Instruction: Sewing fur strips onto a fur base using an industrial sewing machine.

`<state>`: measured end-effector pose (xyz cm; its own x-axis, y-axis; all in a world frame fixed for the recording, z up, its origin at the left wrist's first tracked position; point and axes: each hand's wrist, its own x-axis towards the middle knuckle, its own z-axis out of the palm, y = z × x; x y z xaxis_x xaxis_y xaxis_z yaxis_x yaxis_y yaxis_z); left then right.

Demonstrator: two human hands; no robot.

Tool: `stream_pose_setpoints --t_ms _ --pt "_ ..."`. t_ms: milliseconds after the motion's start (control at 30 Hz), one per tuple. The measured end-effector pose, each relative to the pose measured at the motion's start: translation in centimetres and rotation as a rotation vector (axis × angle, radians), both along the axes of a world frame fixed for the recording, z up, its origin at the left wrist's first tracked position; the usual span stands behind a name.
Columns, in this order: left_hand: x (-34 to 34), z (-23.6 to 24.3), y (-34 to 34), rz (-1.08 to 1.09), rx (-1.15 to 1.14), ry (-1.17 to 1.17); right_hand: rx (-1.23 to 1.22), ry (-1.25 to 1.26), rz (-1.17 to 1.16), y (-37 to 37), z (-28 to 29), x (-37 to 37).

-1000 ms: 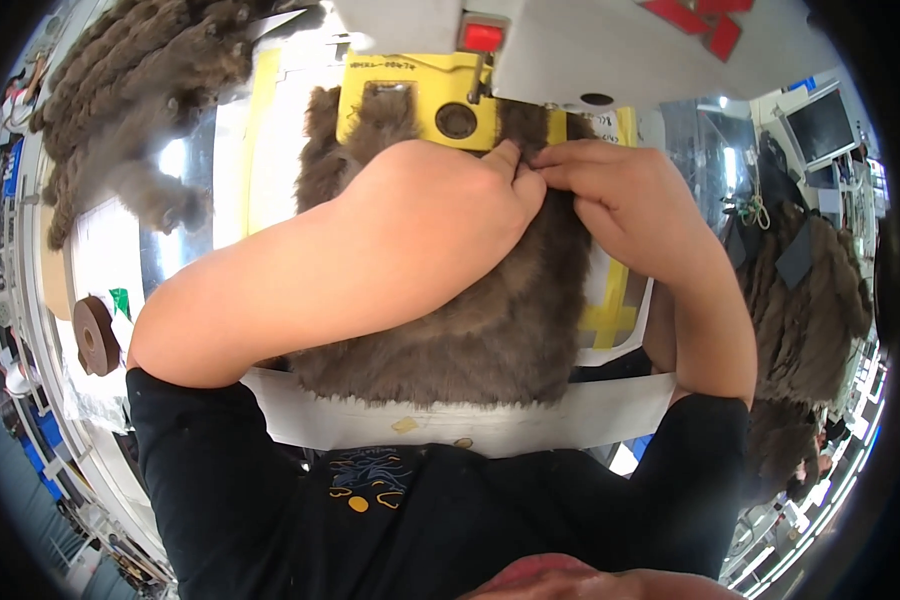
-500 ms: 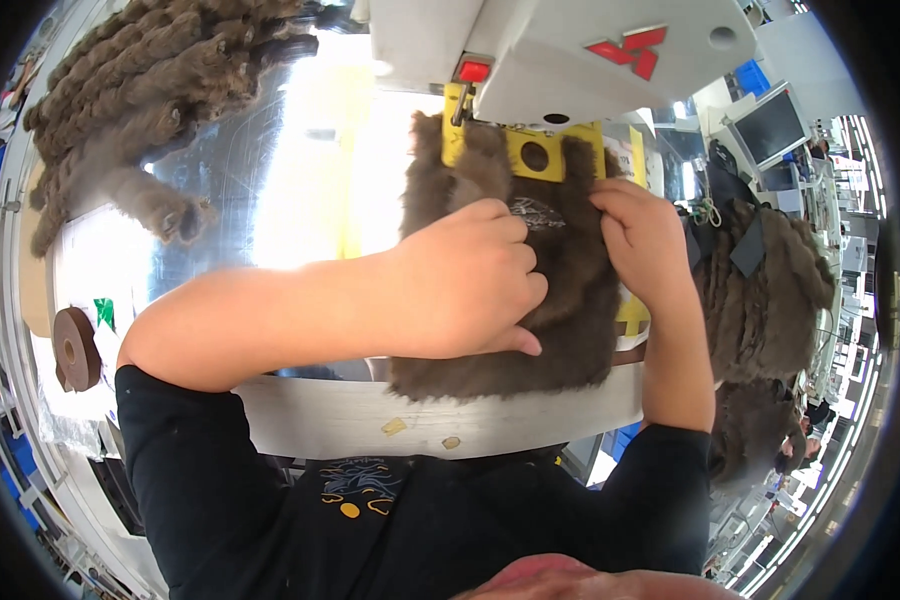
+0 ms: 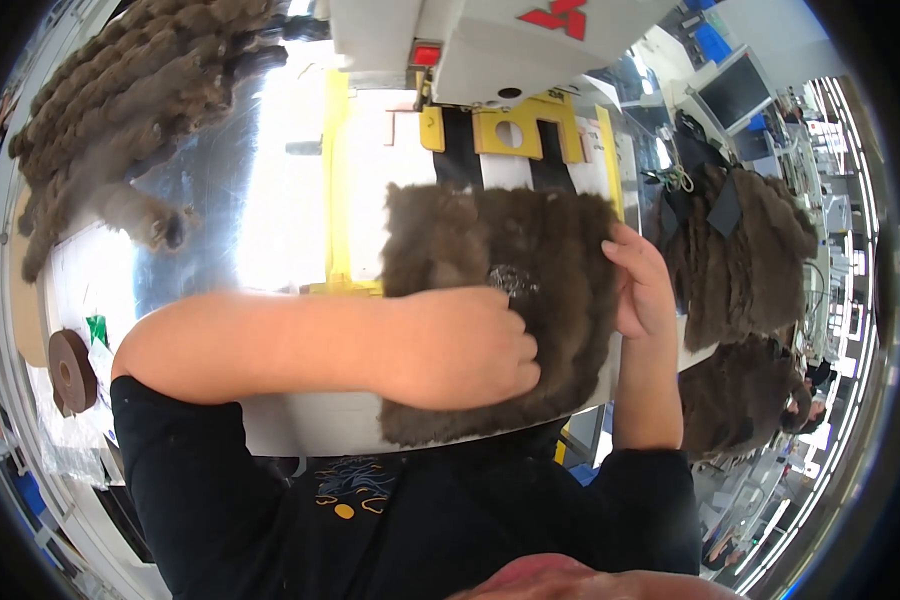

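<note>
Fur pc (image 3: 565, 300) at desk's (image 3: 315, 420) near edge.
My L hand (image 3: 460, 348) curled atop, R hand (image 3: 644, 285) half-curled at its R edge; can't tell grip.

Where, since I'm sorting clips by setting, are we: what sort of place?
Probably a fur-working workshop: a white machine, apparently for sewing, a brown fur piece in front of it, and more furs piled at the left.
</note>
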<state>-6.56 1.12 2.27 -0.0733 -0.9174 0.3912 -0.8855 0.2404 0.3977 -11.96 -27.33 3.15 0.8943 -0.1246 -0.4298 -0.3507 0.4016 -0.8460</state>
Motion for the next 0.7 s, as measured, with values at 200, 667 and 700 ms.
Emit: stream_pose_setpoints --t_ms 200,667,700 --pt "-0.4 0.4 0.1 -0.177 0.035 0.023 -0.144 -0.069 0.084 1.5 0.7 -2.1" --pt "4.8 3.7 0.9 0.576 0.226 1.313 -0.382 -0.405 0.048 -0.6 3.7 -7.4" --pt "4.6 3.8 0.9 0.574 0.237 1.303 -0.375 -0.409 0.036 0.1 3.9 -7.6"
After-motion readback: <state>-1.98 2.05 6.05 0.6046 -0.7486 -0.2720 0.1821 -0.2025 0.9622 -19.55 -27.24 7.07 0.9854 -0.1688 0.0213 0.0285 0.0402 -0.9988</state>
